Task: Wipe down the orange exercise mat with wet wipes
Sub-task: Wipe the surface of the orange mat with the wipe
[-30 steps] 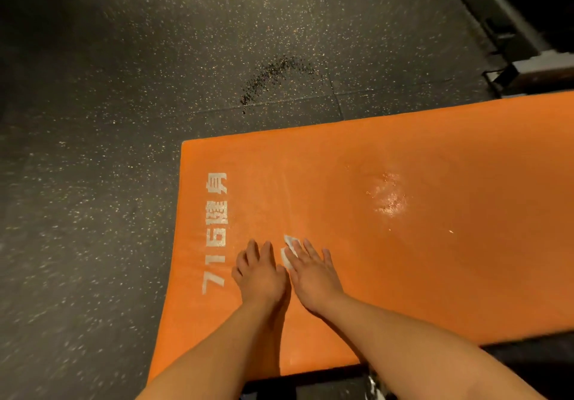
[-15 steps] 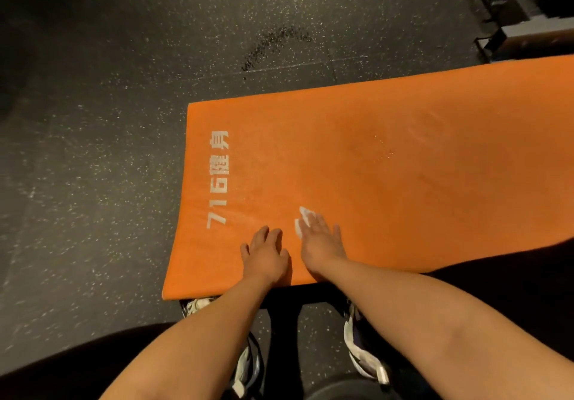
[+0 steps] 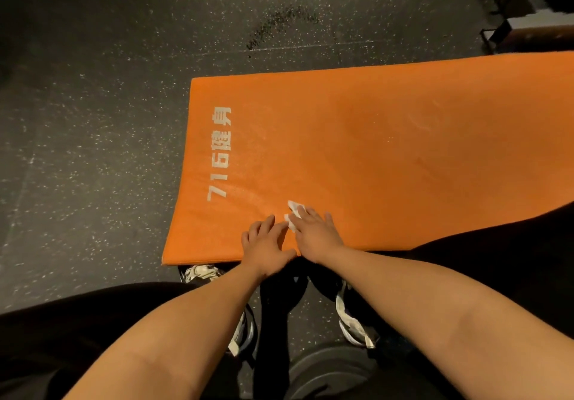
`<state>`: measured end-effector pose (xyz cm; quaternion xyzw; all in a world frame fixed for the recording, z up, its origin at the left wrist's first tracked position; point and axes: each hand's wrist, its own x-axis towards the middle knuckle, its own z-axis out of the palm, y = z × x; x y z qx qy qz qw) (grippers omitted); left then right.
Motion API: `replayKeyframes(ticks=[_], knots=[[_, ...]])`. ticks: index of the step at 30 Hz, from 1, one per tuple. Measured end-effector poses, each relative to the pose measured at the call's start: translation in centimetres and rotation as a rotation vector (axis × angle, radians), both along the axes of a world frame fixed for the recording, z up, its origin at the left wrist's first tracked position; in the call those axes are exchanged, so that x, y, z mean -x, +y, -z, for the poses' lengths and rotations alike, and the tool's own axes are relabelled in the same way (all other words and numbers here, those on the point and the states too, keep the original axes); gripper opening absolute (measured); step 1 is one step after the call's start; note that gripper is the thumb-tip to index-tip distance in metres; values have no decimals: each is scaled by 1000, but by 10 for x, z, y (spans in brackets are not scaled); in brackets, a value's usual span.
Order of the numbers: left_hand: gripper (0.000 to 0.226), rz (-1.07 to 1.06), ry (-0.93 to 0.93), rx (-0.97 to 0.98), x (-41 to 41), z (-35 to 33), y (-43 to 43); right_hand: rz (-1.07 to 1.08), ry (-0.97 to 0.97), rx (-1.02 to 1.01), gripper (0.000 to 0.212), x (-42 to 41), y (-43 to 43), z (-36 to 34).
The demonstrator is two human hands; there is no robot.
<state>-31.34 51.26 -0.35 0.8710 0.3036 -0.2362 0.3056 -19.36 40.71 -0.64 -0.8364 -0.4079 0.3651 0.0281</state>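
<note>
The orange exercise mat (image 3: 388,151) lies flat on the dark floor, with white lettering along its left end. My right hand (image 3: 316,233) presses a white wet wipe (image 3: 293,215) flat onto the mat near its front edge; only the wipe's far corner shows past my fingers. My left hand (image 3: 265,244) lies palm-down beside it at the mat's front edge, fingers straight, touching the mat. The two hands are side by side, almost touching.
Speckled black rubber flooring (image 3: 93,120) surrounds the mat. A dark scuffed patch (image 3: 279,24) marks the floor beyond it. A metal equipment frame (image 3: 512,27) stands at the far right. My white shoes (image 3: 354,322) and dark trousers are just below the mat's front edge.
Both hands have slid toward me across the mat with the wipe, from the middle of the left end to its front edge. My view has tipped down, showing my shoes and legs.
</note>
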Motion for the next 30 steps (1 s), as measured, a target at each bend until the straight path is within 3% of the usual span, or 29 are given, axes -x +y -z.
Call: replayKeyframes(ticks=[2, 6, 11, 15, 21, 24, 30], knots=[[82, 56, -7, -13, 4, 3, 1, 25, -30, 23, 55, -2, 0, 0], [67, 130, -79, -124, 15, 11, 2, 147, -90, 109, 61, -4, -7, 0], [30, 121, -287, -227, 19, 17, -6, 133, -29, 67, 60, 0, -7, -3], [9, 10, -324, -206, 10, 15, -4, 156, 2, 47, 56, -8, -4, -4], [3, -163, -385, -145, -4, 6, 19, 232, 20, -64, 49, -8, 12, -7], [15, -256, -402, -114, -7, -3, 35, 236, 2, -130, 48, -7, 29, -9], [12, -396, -416, -191, 16, -14, 81, 202, 60, -238, 48, 12, 75, -16]])
